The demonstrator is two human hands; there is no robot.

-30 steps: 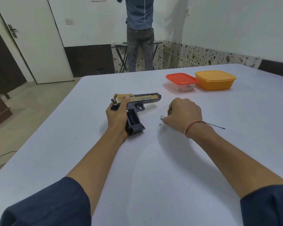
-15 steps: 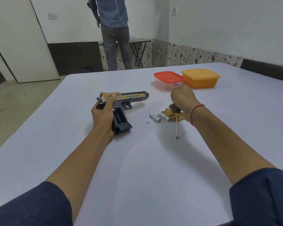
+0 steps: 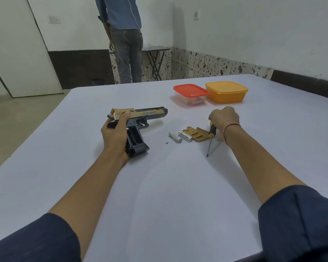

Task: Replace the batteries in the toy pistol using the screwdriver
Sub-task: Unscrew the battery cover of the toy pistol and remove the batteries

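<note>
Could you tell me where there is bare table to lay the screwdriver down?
Bare: the wide table stretch between left forearm and right forearm, and right of the right hand. Crowded: between toy pistol and screwdriver, where two batteries, the cover and a screw lie.

We see white walls (image 3: 254, 25), a white door (image 3: 17, 53) far left, a beige floor (image 3: 17, 120), and a folding table (image 3: 156, 53) far back.
</note>
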